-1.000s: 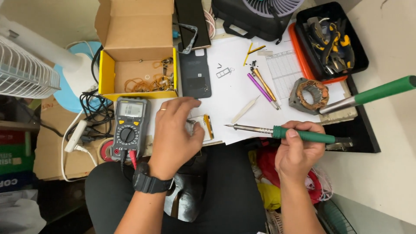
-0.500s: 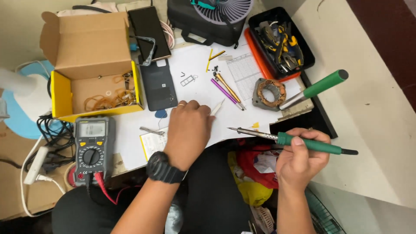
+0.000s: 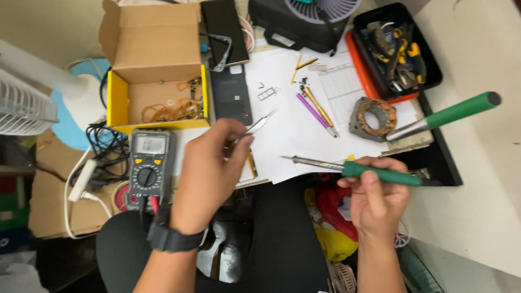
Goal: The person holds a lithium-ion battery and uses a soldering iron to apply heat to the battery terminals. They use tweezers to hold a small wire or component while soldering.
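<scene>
Between left-hand fingers (image 3: 239,142), tweezers (image 3: 259,124) jutting up-right.

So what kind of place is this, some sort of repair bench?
Probably a small electronics repair bench: the right hand holds a soldering iron, the left hand holds tweezers, and a multimeter sits beside an opened phone.
</scene>
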